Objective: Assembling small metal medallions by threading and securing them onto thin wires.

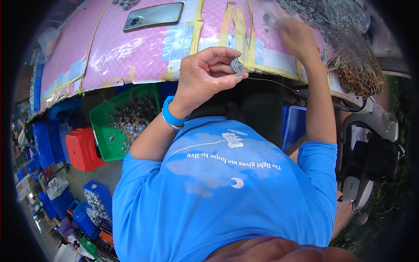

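Between the thumb and fingertips of my left hand is a small grey-blue moulded piece with pale yellowish lines on it. I hold it just over the near edge of the pink-covered table. Farther off to the right, my right hand is smeared by motion, so its fingers do not show clearly. A blurred greyish patch lies at its fingertips. Beside that hand is a heap of small grey ring-shaped pieces, partly under clear plastic.
A phone lies on the far part of the table. Bundled thin stalks hang over the right edge. Below left stand a green crate with small grey pieces and a red container. A scooter is at right.
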A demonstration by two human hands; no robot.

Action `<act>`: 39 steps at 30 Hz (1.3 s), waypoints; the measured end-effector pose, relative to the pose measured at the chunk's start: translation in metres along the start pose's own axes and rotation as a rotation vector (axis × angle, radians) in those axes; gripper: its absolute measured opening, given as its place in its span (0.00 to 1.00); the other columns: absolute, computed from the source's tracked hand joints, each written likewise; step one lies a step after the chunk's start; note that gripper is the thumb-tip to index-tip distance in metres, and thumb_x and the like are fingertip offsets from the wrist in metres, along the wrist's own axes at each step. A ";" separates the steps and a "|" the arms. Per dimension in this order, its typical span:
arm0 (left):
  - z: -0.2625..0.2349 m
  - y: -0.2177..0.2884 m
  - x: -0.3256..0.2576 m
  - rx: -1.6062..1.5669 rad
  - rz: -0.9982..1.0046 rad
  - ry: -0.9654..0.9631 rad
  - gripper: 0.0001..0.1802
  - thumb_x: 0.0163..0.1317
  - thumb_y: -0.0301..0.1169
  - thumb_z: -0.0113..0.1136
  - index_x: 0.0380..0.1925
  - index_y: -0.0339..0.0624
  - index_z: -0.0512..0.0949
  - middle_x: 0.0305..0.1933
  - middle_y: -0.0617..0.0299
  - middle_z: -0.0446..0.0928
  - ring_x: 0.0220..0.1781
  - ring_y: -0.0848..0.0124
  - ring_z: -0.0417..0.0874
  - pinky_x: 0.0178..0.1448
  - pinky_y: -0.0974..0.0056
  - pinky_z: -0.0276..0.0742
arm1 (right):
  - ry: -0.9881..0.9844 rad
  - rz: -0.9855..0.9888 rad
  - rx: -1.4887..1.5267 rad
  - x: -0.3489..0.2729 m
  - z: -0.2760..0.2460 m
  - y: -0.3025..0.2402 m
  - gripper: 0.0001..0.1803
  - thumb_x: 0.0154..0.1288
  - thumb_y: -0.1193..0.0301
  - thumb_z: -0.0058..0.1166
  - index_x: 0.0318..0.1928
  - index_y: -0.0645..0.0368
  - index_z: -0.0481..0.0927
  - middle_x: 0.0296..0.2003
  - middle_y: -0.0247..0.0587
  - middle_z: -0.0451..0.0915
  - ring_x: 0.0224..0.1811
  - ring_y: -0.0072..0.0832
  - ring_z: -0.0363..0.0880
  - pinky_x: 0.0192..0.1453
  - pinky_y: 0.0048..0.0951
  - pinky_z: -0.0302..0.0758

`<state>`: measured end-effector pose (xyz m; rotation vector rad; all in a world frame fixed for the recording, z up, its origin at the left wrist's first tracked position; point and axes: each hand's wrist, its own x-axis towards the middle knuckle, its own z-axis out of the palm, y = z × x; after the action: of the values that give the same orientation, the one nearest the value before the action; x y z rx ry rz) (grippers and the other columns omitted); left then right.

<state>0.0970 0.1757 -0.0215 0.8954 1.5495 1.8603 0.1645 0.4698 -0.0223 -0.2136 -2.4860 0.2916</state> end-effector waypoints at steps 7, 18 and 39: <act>-0.005 -0.009 0.002 -0.042 -0.020 0.002 0.21 0.52 0.17 0.70 0.48 0.29 0.78 0.38 0.54 0.85 0.40 0.74 0.87 0.47 0.70 0.84 | -0.138 0.367 0.186 0.008 -0.007 -0.007 0.13 0.61 0.69 0.61 0.46 0.56 0.86 0.41 0.44 0.86 0.41 0.33 0.85 0.48 0.31 0.78; -0.002 -0.007 0.006 -0.067 -0.094 -0.022 0.22 0.52 0.15 0.67 0.50 0.27 0.77 0.41 0.52 0.84 0.41 0.71 0.87 0.49 0.69 0.84 | -0.241 0.197 -0.167 0.036 0.046 -0.047 0.18 0.63 0.56 0.56 0.38 0.58 0.86 0.27 0.51 0.83 0.32 0.48 0.83 0.41 0.42 0.79; -0.008 -0.009 0.010 -0.061 -0.010 0.026 0.22 0.52 0.18 0.69 0.49 0.29 0.78 0.41 0.53 0.85 0.42 0.69 0.88 0.48 0.68 0.85 | -0.202 0.540 0.977 -0.052 -0.020 -0.141 0.14 0.63 0.78 0.62 0.49 0.67 0.82 0.41 0.36 0.84 0.42 0.19 0.81 0.48 0.21 0.78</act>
<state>0.0840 0.1801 -0.0302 0.8379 1.5020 1.9087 0.2057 0.3259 0.0002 -0.4384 -2.1228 1.7391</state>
